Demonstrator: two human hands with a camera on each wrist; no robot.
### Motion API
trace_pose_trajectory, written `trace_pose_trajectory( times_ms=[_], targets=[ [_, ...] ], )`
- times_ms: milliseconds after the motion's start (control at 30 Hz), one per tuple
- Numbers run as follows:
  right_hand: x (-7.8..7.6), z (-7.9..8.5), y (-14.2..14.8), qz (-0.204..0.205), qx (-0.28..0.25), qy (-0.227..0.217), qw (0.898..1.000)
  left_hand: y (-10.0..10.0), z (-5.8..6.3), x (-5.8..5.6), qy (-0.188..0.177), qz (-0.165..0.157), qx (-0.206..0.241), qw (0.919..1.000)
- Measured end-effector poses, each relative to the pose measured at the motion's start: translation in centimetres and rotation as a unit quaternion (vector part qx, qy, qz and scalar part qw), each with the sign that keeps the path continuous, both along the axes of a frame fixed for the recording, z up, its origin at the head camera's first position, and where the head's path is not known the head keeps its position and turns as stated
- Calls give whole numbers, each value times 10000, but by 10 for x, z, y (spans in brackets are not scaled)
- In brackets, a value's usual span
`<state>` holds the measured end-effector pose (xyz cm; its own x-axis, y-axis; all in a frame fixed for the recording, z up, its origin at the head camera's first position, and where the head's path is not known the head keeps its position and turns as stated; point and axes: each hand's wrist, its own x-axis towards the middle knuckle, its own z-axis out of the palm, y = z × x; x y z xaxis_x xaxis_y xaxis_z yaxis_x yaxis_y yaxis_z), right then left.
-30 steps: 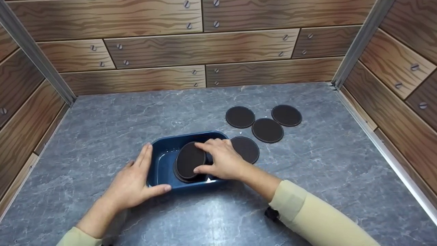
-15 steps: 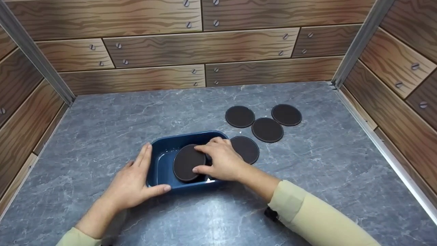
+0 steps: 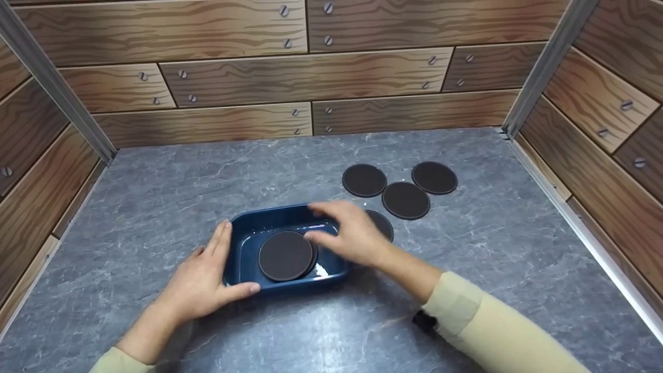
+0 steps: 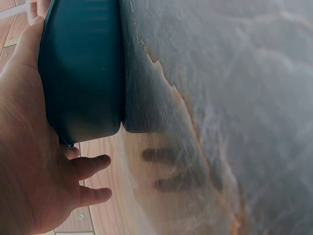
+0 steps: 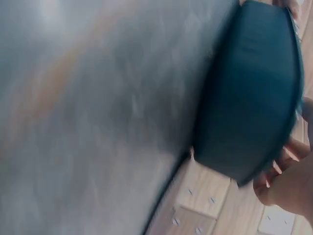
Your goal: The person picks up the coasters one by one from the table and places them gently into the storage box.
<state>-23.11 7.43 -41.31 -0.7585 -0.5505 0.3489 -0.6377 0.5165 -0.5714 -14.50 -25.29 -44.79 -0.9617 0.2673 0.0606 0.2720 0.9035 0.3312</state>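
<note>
In the head view, a blue rectangular dish (image 3: 243, 259) stands on the table with dark round coasters (image 3: 286, 256) stacked inside, the lower one peeking out at the right. My left hand (image 3: 199, 280) rests against the dish's left end, thumb along the front rim and straight fingers at the left side. The left wrist view shows that hand (image 4: 29, 147) beside the dish wall (image 4: 85, 73), with two fingers extended away from it. My right hand (image 3: 352, 233) hovers over the dish's right end, thumb and forefinger apart with nothing between them, partly covering another coaster (image 3: 382, 226) behind it.
Three more dark coasters lie behind and right of the dish: one at the left (image 3: 364, 180), one in the middle (image 3: 406, 200) and one at the right (image 3: 434, 177). Wood-patterned panels (image 3: 311, 77) enclose the grey marbled table (image 3: 492, 248) at the back and sides.
The right hand has let go of the top coaster, which now lies on the stack in the dish. That hand has risen and moved right; the left hand has stayed put.
</note>
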Motion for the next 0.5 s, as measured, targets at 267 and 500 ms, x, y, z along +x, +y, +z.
trace_pose_trajectory(
  times_ms=[267,500],
  targets=[
    [-40,33,71,-740,-532,98,9958,-1,-2,1,174,-42,23,9998],
    [-78,46,143,-1458,-423,-275,9880,0,-1,0,114,-41,38,9999]
  ],
)
